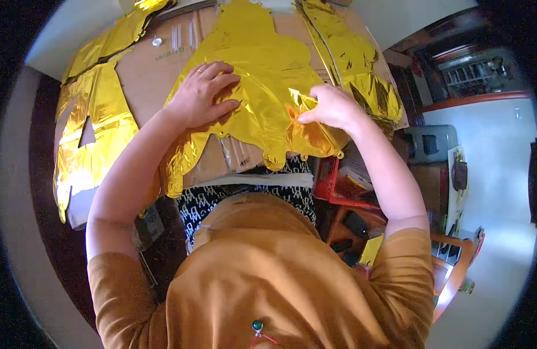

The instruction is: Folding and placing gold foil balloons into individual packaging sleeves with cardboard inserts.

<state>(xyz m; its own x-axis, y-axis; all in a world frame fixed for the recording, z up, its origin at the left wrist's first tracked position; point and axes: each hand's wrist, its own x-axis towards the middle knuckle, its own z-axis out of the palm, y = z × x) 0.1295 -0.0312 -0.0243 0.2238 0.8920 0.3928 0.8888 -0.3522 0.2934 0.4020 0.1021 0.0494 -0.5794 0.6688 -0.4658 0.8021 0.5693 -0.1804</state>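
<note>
A flat, uninflated gold foil balloon [262, 64] with a scalloped outline and small tabs lies across the cardboard in front of me. My left hand [206, 95] rests on its left part, palm down with fingers apart. At the right part, my right hand [335, 109] has its thumb and bent fingers around a raised, creased fold of the same foil; some fingertips are hidden. Near that thumb the foil looks orange and crumpled. The balloon's lower edge hangs toward my body.
More gold foil sheets lie on the left [100, 110] and on the right [358, 58] of the cardboard [146, 75]. A small white round piece [157, 42] sits at the far left. Beside my right forearm stands a red crate [326, 180]. A wooden chair [457, 273] is farther right.
</note>
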